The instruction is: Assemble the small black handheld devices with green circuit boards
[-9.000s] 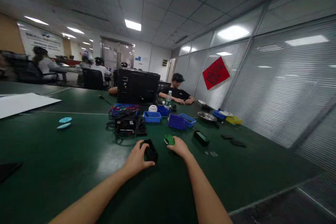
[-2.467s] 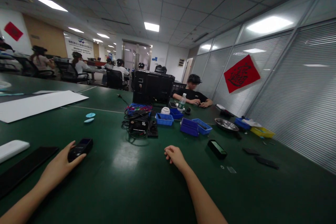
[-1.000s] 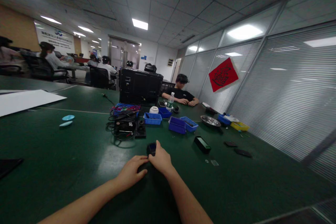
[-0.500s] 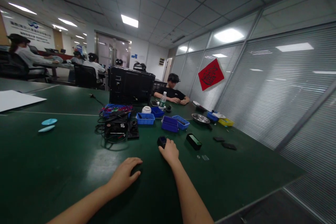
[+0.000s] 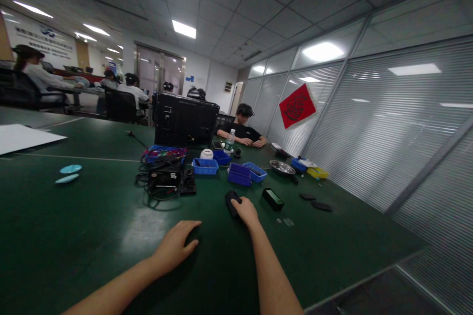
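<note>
Right hand [image 5: 247, 210] is on a dark block-like casing [image 5: 229, 202], gripping it from its right flank with digits laid over the upper surface; which digits go underneath is hidden. Casing sits near the middle of the green desk [image 5: 214, 280], long axis running away from the wearer at a slant. Cannot tell whether it rests fully on the surface or is slightly lifted.

Left hand [image 5: 178, 246] holds nothing: thumb and fingers spread apart, low over the desk, well apart from the casing, its gap facing that way.

Handling, by judgement: casing looks like hard plastic, so stiff and probably light enough for one hand. Smooth faces could slip under a dry fingertip grip. Best hold seems to be across the two long sides, thumb opposite fingers, clear of any face carrying a screen or buttons, with moderate pressure only.

Nearby, to the right: a black box with a greenish panel [image 5: 273, 198], then a white ring [image 5: 279, 220] and a small clear plate [image 5: 288, 222], which looks thin and perhaps brittle. Beyond the casing, a dark blue bin [image 5: 239, 175].
</note>
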The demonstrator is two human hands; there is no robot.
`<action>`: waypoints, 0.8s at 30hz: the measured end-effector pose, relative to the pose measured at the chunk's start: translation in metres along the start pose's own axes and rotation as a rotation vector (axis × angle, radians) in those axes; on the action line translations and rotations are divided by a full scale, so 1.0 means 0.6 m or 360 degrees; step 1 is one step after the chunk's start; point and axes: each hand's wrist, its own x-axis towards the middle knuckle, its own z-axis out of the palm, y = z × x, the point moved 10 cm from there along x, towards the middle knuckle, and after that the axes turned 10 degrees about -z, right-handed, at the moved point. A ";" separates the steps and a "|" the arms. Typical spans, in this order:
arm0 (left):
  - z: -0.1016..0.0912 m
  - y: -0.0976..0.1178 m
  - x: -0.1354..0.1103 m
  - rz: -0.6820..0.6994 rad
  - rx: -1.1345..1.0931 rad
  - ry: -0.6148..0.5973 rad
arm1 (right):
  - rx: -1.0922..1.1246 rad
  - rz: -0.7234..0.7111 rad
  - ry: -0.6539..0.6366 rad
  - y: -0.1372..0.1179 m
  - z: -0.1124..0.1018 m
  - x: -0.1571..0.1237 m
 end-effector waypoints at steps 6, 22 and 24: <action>0.000 0.004 -0.001 0.0011 0.0011 -0.0004 | -0.0053 -0.0118 0.0156 -0.035 -0.006 -0.013; -0.007 -0.013 0.005 -0.0066 -0.0173 0.0111 | 0.1998 -0.0278 -0.0285 -0.107 0.048 -0.026; -0.018 -0.023 0.007 -0.0124 -0.0260 0.0224 | 0.2067 -0.0229 -0.0666 -0.132 0.101 -0.041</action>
